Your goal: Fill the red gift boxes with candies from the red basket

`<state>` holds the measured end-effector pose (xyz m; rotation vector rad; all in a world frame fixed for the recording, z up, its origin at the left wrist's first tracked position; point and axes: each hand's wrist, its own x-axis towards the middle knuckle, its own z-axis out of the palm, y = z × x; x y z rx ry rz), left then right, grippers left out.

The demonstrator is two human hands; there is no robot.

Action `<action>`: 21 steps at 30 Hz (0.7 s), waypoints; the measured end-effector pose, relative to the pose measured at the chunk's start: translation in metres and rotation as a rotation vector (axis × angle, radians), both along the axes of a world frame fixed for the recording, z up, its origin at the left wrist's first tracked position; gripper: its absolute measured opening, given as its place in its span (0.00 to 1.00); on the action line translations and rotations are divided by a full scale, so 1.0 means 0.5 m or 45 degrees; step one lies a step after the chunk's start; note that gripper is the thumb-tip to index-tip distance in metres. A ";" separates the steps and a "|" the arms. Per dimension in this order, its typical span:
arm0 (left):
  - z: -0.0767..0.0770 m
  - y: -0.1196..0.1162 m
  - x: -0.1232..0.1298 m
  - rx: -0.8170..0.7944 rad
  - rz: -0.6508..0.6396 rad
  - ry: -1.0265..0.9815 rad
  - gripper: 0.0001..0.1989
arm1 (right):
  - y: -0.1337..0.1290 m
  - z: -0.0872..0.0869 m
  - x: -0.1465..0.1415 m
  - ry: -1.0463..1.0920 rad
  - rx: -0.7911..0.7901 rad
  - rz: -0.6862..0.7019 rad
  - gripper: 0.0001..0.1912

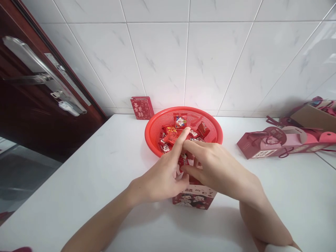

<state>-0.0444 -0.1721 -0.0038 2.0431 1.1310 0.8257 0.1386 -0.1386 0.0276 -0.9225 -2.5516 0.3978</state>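
A small red and pink gift box (194, 198) with cartoon figures stands on the table before me. My left hand (164, 178) is closed round the box's upper left side, thumb toward the front, index finger stretched away. Over the box's top, my right hand (219, 166) pinches a small red candy packet (184, 160); the fingertips are partly hidden. Just behind the hands sits a red plastic basket (150, 134), with several red wrapped candies (172, 137) inside. The hands cover its front edge and part of the box top.
A dark red patterned box (142, 108) stands by the tiled wall. On the right are several folded pink gift boxes with ribbons (262, 143) and a cardboard carton (309, 117). A brown door with a metal handle (39, 78) is at left, beyond the white table (86, 168).
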 end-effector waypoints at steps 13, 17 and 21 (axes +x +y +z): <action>-0.007 0.002 -0.001 -0.027 0.007 -0.061 0.56 | 0.002 -0.002 0.009 -0.096 0.172 0.067 0.13; 0.000 0.000 -0.001 -0.001 0.034 -0.045 0.54 | 0.001 0.003 0.030 -0.111 0.184 0.170 0.13; 0.011 0.003 -0.008 0.097 0.052 0.061 0.36 | 0.001 0.017 0.049 -0.218 0.144 0.172 0.10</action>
